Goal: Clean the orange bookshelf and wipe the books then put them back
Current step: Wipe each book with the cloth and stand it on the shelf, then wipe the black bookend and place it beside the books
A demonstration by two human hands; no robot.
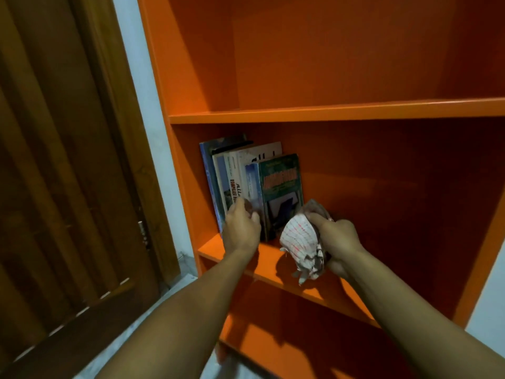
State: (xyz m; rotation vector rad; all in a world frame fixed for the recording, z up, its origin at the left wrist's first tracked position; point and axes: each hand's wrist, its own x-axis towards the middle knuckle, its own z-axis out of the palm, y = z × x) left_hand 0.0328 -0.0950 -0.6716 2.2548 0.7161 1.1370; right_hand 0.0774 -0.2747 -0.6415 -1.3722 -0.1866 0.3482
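The orange bookshelf (328,113) fills the right of the head view. Several books (235,176) stand upright at the left end of its middle shelf, a green-covered book (281,184) being the rightmost. My left hand (241,228) is at the bottom of the book spines, fingers curled around the lower part of a book next to the green one. My right hand (338,242) grips a crumpled white cloth with red stripes (300,244) just right of the green book, above the shelf board.
A dark brown wooden door (62,173) stands to the left, with a strip of white wall (153,138) between it and the shelf. The upper shelf holds nothing. A lower compartment opens under my arms. Pale floor shows at the bottom.
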